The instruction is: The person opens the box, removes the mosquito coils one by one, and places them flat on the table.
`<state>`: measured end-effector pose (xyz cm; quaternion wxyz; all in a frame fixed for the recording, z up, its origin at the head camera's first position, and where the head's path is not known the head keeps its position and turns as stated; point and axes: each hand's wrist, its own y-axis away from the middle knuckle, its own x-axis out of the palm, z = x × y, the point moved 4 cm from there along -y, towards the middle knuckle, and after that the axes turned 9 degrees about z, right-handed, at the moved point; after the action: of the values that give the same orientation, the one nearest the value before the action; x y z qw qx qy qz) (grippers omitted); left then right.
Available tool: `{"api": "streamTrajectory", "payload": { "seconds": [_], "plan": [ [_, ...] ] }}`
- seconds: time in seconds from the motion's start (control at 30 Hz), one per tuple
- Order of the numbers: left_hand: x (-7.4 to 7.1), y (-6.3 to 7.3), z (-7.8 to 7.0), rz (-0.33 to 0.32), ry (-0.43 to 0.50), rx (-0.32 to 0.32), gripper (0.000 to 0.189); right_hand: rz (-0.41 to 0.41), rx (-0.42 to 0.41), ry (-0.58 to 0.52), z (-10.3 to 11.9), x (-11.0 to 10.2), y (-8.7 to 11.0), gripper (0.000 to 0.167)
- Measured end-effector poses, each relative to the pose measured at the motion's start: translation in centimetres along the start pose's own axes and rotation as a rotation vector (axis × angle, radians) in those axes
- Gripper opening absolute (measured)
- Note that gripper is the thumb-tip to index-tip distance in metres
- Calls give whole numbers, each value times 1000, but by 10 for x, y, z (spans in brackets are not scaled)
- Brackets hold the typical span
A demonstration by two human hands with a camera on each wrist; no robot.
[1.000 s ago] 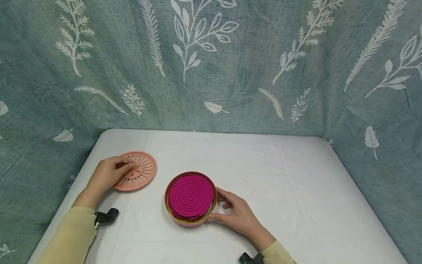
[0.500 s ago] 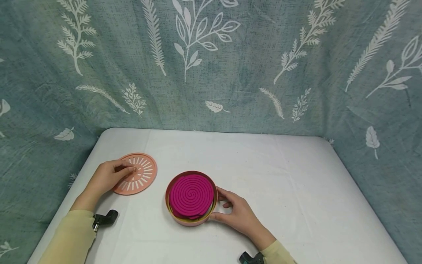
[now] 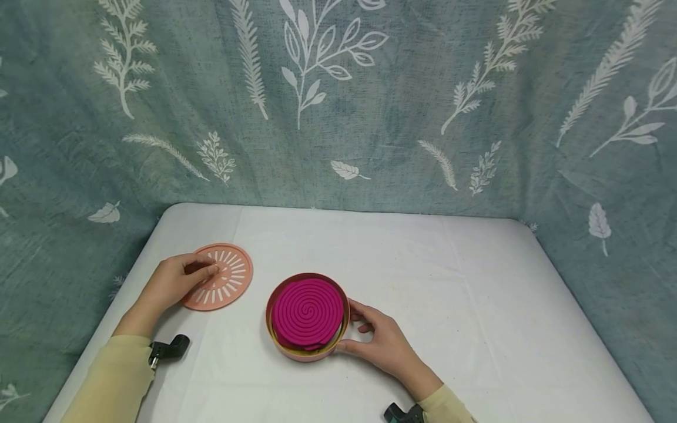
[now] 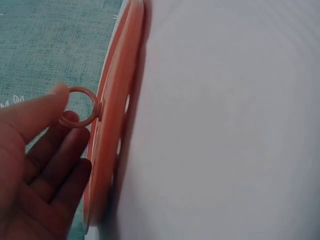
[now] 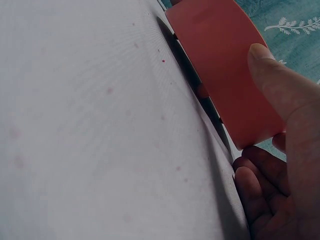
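On the left of the head view, my left hand point(image 3: 177, 280) pinches the small ring handle point(image 4: 82, 125) of a round coral-pink slotted lid point(image 3: 239, 276). Seen from the left wrist, thumb and fingertip meet at that ring, while the lid's edge stands close over the white cloth. A shallow round tin point(image 3: 307, 356) of similar pink, golden inside, sits near the middle of the table. Inside it lies a magenta spiral coil point(image 3: 308, 311), like a mosquito coil. My right hand point(image 3: 378, 341) grips the tin's right side, with the thumb on its wall point(image 5: 225, 75) in the right wrist view.
A white cloth covers the table point(image 3: 449, 294). Behind and beside it hangs a green leaf-patterned curtain point(image 3: 391, 117). Black wrist-camera mounts point(image 3: 171, 348) stick out near both sleeves.
The lid in my left hand has tilted and shifted slightly, and its slots now show brighter. My right hand and the tin have stayed in place.
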<state>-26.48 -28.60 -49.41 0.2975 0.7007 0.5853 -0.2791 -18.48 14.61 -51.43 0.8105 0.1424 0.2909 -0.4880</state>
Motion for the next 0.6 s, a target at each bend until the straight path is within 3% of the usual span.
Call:
{"api": "streamTrajectory", "payload": {
  "seconds": [0.13, 0.37, 0.6],
  "plan": [
    [-4, 2, -6, -3, 30, 11, 56, 2, 1, -4, 0, 0, 0, 87],
    [-7, 15, -37, 32, 71, 51, 57, 0, 0, -19, 0, 0, 0, 87],
    [9, 25, -58, 36, 115, 175, 49, -1, -5, -16, -1, 0, -1, 87]
  ]
}}
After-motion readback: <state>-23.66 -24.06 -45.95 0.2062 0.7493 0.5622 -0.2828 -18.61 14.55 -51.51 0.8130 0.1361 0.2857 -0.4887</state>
